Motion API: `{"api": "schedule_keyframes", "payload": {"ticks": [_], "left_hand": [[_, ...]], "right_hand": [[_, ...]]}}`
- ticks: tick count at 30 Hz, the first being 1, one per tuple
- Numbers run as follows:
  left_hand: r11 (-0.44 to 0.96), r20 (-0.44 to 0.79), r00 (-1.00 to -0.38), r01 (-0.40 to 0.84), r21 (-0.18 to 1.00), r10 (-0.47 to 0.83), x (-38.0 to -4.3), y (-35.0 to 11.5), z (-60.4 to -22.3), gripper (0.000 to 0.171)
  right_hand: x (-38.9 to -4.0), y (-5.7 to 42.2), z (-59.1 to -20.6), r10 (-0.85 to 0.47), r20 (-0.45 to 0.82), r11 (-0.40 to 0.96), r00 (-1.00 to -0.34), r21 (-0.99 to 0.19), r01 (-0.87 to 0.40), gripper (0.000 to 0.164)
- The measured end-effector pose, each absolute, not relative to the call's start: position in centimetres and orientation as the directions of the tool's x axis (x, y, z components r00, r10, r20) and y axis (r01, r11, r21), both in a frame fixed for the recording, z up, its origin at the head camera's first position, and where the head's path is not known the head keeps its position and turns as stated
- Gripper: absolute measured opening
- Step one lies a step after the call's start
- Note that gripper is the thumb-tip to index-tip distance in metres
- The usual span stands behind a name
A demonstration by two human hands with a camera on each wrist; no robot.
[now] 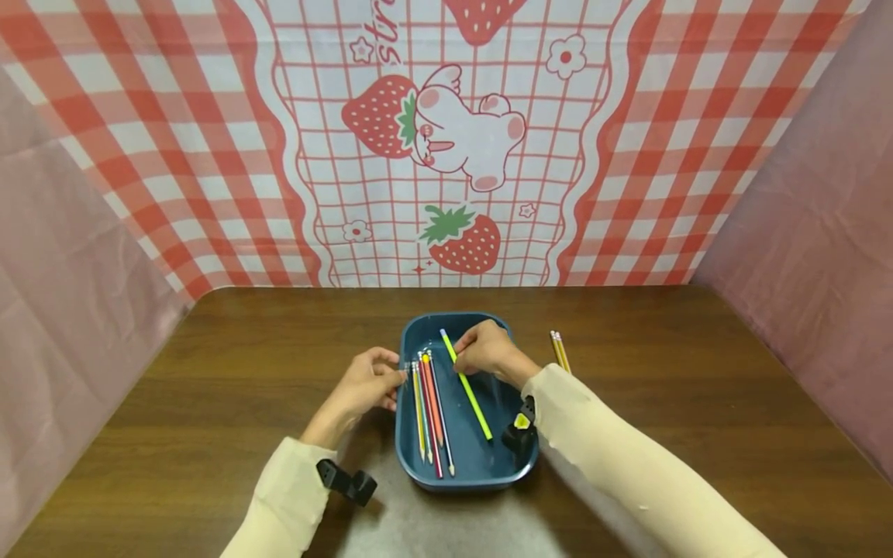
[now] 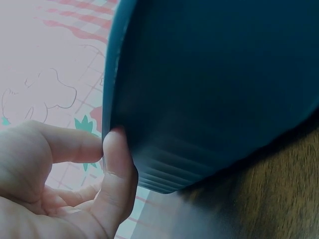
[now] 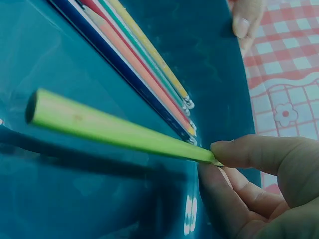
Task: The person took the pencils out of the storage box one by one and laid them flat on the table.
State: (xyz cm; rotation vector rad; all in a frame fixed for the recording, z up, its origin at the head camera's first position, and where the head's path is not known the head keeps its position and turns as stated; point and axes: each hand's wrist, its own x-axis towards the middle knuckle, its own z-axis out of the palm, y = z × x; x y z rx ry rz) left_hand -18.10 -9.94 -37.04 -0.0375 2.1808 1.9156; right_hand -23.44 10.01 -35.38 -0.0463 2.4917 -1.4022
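My left hand (image 1: 364,384) pinches the left side of a dark blue plastic bin (image 1: 460,484), its thumb and finger gripping the rim in the left wrist view. Over the bin's inside, my right hand (image 1: 487,349) holds a lime-green pencil (image 1: 477,404) between thumb and fingers near its far end. The pencil's flat, dark near end (image 3: 32,107) points back toward me. Along the bin's left side lies a row of several pencils (image 1: 427,403) in yellow, green, red, coral and dark blue, roughly parallel, with their eraser ends away from me.
A few yellow pencils (image 1: 560,350) lie on the brown wooden table (image 1: 670,364) right of the bin, partly hidden behind my right forearm. A strawberry-print checked cloth (image 1: 446,155) hangs behind the table. Pink cloth (image 1: 788,201) hangs at both sides.
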Motion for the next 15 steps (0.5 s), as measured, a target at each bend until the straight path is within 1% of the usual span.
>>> {"api": "schedule_keyframes", "payload": {"ticks": [6, 15], "left_hand": [[0.138, -0.195, -0.971, -0.176, 0.975, 0.138, -18.1, -10.0, -37.1, 0.030], [0.099, -0.176, -0.970, -0.161, 0.982, 0.167, -18.0, -10.1, -37.0, 0.032]], "right_hand": [[-23.5, 10.5, -34.5, -0.164, -0.239, 0.538, -0.957, -0.835, 0.116, 0.023], [-23.7, 11.3, -33.7, -0.179, -0.206, 0.562, -0.962, -0.824, 0.072, 0.024]]}}
